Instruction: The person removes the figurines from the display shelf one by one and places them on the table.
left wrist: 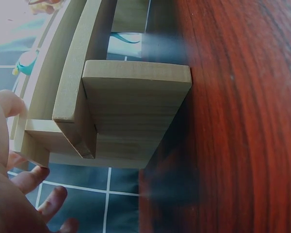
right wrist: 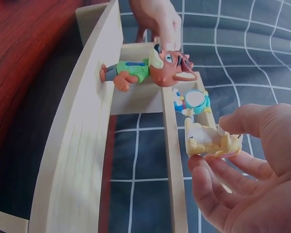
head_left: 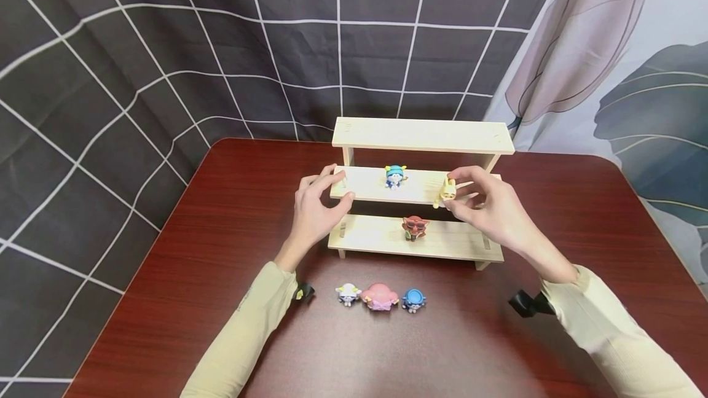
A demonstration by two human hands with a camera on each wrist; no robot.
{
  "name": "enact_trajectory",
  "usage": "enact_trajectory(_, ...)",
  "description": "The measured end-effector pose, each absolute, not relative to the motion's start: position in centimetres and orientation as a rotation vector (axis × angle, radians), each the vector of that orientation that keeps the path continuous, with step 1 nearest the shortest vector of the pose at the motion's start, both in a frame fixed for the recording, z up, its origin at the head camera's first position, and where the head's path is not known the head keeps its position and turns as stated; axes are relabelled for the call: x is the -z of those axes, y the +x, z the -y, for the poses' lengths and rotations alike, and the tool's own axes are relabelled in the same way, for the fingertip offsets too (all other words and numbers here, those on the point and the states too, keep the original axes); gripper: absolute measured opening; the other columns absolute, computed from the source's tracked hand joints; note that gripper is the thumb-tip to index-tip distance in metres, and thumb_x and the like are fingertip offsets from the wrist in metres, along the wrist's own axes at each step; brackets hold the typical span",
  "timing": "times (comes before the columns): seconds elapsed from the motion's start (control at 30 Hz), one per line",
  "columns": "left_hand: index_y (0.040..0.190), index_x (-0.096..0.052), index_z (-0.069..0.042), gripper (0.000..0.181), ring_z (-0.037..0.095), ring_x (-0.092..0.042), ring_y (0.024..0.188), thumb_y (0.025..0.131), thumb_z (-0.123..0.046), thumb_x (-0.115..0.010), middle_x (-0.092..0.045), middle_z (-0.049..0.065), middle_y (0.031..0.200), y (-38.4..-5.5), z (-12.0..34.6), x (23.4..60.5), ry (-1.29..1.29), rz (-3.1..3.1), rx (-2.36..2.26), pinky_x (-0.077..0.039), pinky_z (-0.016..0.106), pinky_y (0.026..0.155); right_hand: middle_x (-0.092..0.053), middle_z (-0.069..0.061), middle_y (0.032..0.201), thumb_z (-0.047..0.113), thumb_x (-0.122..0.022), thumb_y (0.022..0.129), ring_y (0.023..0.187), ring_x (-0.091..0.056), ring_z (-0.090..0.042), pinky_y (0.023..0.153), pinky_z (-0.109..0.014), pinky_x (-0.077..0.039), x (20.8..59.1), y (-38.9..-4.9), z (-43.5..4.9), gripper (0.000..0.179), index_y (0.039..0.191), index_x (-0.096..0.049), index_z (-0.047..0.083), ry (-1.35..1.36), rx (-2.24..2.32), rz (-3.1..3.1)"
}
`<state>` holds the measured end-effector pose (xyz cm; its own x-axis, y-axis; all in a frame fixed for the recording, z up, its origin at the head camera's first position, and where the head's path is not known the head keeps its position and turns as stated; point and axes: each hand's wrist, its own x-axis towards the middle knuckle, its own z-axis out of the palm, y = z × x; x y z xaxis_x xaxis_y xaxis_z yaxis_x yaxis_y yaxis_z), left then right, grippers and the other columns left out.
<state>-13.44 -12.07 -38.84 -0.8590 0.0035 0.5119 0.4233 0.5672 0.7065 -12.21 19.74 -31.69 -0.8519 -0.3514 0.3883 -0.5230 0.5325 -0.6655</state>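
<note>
R hand [head_left: 500, 210], right of centre in the head view, has a yellow figurine [head_left: 448, 190] pinched btwn thumb & fingertips. The fig. is at the right part of the middle shelf [head_left: 365, 186]; can't tell if its feet touch the board. In the R wrist view it's right of centre, just left of the palm, thumb on one side & fingers on the other.

L hand [head_left: 315, 207], centre of the head view, grips the left end of the same board, thumb & fingers either side of it; L wrist view shows the same at its left edge. The hands are well apart, w/ the yellow fig. far from L hand.

Btwn them, also on the middle shelf, stands a teal-hatted figurine [head_left: 394, 178], approx midway. Below it, on the bottom shelf [head_left: 376, 238], a red-brown fox figurine [head_left: 415, 228] w/ dark glasses & green shirt, per the R wrist view. Top board [head_left: 423, 134] sits behind & above.

Lower centre of frame, in front of the rack: white figurine [head_left: 348, 295], pink figurine [head_left: 380, 297], blue figurine [head_left: 413, 301], in a row L to R on the red-brown table [head_left: 249, 214]. Dark grid curtain [head_left: 298, 48] fills upper left & top centre; pale leaf-print curtain [head_left: 658, 109] upper right.
</note>
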Motion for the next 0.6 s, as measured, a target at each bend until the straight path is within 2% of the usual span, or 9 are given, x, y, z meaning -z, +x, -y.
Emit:
enact_trajectory(0.2,0.123,-0.073,-0.011,0.044,0.030,-0.052,0.108,0.082,-0.025,-0.077,-0.062,0.007,0.136,-13.5,12.1,38.9,-0.343,2.342,1.229,-0.036,0.052,0.091,-0.068,-0.010,0.107,-0.009,-0.077,0.079,0.086,-0.070,-0.025,0.070,-0.015,-0.050,31.5,-11.5,-19.8,0.040,0.115,-0.063,0.001,0.729,-1.214,2.579)
enact_trajectory(0.4,0.123,-0.073,-0.011,0.044,0.030,-0.052,0.108,0.082,-0.025,-0.077,-0.061,0.005,0.137,-13.5,12.1,38.8,-0.343,2.337,1.228,-0.036,0.051,0.091,-0.068,-0.009,0.106,-0.008,-0.080,0.077,0.085,-0.071,-0.026,0.069,-0.014,-0.050,31.3,-10.8,-19.7,0.042,0.114,-0.064,0.003,0.744,-1.204,2.556)
enact_trajectory(0.6,0.123,-0.073,-0.011,0.044,0.031,-0.051,0.108,0.082,-0.025,-0.077,-0.062,0.008,0.136,-13.5,12.1,38.9,-0.348,2.336,1.232,-0.035,0.052,0.091,-0.069,-0.007,0.103,-0.009,-0.081,0.074,0.082,-0.070,-0.023,0.065,-0.017,-0.050,31.3,-10.2,-19.9,0.045,0.114,-0.064,0.004,0.768,-1.188,2.534)
